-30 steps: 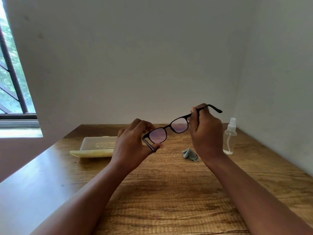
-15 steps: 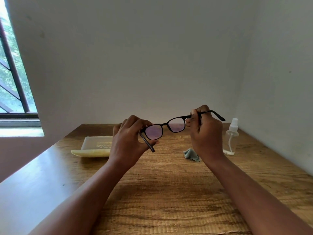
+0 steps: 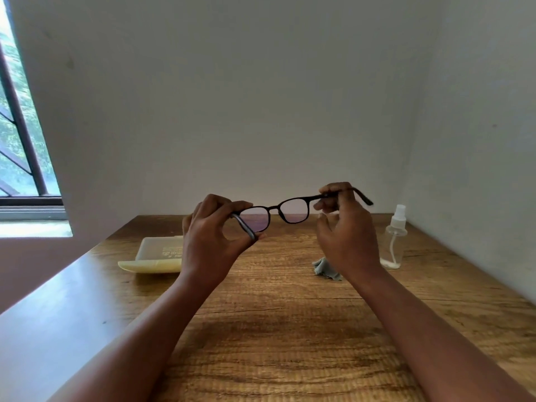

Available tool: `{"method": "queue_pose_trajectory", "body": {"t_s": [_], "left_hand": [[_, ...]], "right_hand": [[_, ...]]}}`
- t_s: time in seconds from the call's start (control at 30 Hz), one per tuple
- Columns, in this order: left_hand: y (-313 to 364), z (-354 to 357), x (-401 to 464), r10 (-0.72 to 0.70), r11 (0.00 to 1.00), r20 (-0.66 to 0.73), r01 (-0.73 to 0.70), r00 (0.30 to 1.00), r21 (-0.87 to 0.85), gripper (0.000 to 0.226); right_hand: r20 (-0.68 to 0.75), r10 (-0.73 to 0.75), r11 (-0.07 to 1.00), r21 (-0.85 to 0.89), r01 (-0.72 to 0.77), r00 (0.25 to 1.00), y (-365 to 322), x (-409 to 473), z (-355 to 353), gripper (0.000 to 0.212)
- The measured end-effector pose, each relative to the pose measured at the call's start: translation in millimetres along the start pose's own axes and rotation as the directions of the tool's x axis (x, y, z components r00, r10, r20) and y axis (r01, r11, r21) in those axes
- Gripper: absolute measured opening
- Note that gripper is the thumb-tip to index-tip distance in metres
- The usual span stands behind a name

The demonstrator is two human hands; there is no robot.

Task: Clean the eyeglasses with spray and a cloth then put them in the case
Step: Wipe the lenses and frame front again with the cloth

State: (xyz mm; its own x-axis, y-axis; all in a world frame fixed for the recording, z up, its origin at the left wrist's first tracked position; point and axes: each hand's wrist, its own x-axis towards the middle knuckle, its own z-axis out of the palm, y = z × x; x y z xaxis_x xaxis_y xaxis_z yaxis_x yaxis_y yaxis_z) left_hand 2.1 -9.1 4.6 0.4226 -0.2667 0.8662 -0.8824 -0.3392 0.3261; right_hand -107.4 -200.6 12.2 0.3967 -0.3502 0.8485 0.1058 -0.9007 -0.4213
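Black-framed eyeglasses (image 3: 293, 210) hang in the air above the wooden table (image 3: 278, 329), lenses facing away from me. My left hand (image 3: 211, 242) grips the left temple arm near the hinge between fingers and thumb. My right hand (image 3: 345, 230) pinches the right temple arm with its upper fingers; its lower fingers are loosened and spread. A crumpled grey cloth (image 3: 326, 269) lies on the table below my right hand. A clear spray bottle (image 3: 394, 239) with a white nozzle stands at the right. The pale yellow case (image 3: 158, 255) lies open at the left, partly hidden by my left hand.
White walls close the table in at the back and right, just behind the spray bottle. A window (image 3: 20, 146) with dark bars is at the far left. The table's left edge runs diagonally toward me.
Both hands have lifted the eyeglasses higher and levelled them. My right hand's lower fingers have loosened from the temple arm.
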Motion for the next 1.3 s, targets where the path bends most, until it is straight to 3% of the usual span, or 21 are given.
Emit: {"method": "queue_pose_trajectory", "body": {"t_s": [0.1,0.17,0.3,0.4,0.53,0.73,0.93,1.07,1.17,1.3], "left_hand": [[-1.8,-2.1,1.4,-0.004,1.000,-0.009,0.004,1.000,0.013,0.056],[-2.0,-2.2,1.7,-0.004,1.000,-0.013,0.004,1.000,0.023,0.056],[-3.2,-1.9,1.5,-0.019,1.000,-0.026,0.020,0.999,0.016,0.055],[-3.3,-2.9,1.3,-0.021,0.999,-0.033,0.021,0.999,0.024,0.056],[-4.4,-4.2,1.8,-0.030,0.999,-0.031,0.030,0.999,0.028,0.055],[-7.2,-4.9,2.2,-0.060,0.997,-0.040,0.061,0.997,0.036,0.055],[-7.8,-4.5,2.9,-0.078,0.996,-0.047,0.080,0.996,0.037,0.055],[-8.1,-4.4,3.3,-0.096,0.994,-0.052,0.098,0.994,0.040,0.056],[-7.6,-5.2,3.3,-0.108,0.994,-0.062,0.109,0.992,0.026,0.054],[-7.0,-6.9,4.1,-0.128,0.992,-0.089,0.129,0.988,0.008,0.055]], "right_hand": [[-0.053,-0.015,0.968,-0.250,0.002,0.998,2.0,2.2,-6.5,0.063],[-0.140,0.057,0.903,-0.416,-0.111,0.988,8.2,4.7,-13.4,0.073],[-0.219,0.286,0.796,-0.488,-0.359,0.933,32.7,5.8,-23.5,0.088],[-0.205,0.465,0.737,-0.449,-0.505,0.861,44.0,3.0,-25.9,0.098],[-0.135,0.588,0.696,-0.417,-0.584,0.797,49.3,-2.6,-23.9,0.105],[-0.068,0.623,0.705,-0.384,-0.596,0.779,53.9,-8.2,-21.5,0.113],[-0.005,0.575,0.776,-0.314,-0.547,0.818,58.9,-9.3,-23.7,0.128],[0.114,0.481,0.866,-0.212,-0.452,0.869,46.5,-4.9,-21.0,0.120],[0.201,0.408,0.911,-0.017,-0.413,0.891,30.0,-5.2,-12.9,0.102],[0.398,0.432,0.782,0.280,-0.556,0.809,5.8,-9.5,-4.9,0.078]]}}
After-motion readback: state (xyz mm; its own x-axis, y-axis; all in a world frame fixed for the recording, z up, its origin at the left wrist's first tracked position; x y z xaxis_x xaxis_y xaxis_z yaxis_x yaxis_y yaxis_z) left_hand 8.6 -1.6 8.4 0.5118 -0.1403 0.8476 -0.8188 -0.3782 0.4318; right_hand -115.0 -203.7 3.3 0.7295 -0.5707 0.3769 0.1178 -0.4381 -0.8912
